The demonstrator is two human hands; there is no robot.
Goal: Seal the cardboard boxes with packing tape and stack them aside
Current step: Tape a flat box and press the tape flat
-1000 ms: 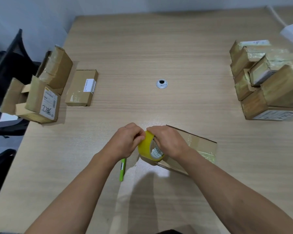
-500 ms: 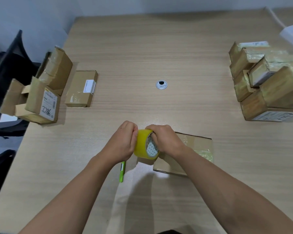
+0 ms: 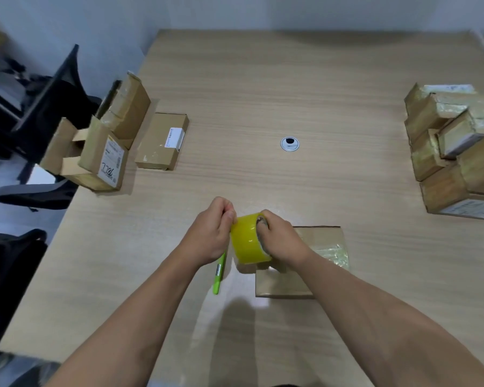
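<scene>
Step in hand, as I judge it: freeing a strip. Roll [image 3: 248, 238] is held at 6 o'clock, over the near-left corner of the box [image 3: 322, 241], which lies flat under my right wrist. Right hand [image 3: 281, 243] grips the roll, fingers hooked into its core. Left hand [image 3: 210, 236] pinches the roll's outer face at its 10 o'clock rim, probably on the free end, which is too small to see. Roll stands on edge, axis running 8 to 2 o'clock, core mouth toward 2. My arm hides the box's long axis. Next move calls for drawing tape out and laying it along the seam. Taped stack [image 3: 453, 141] sits at 3 o'clock; other boxes [image 3: 104, 152] at 9.
</scene>
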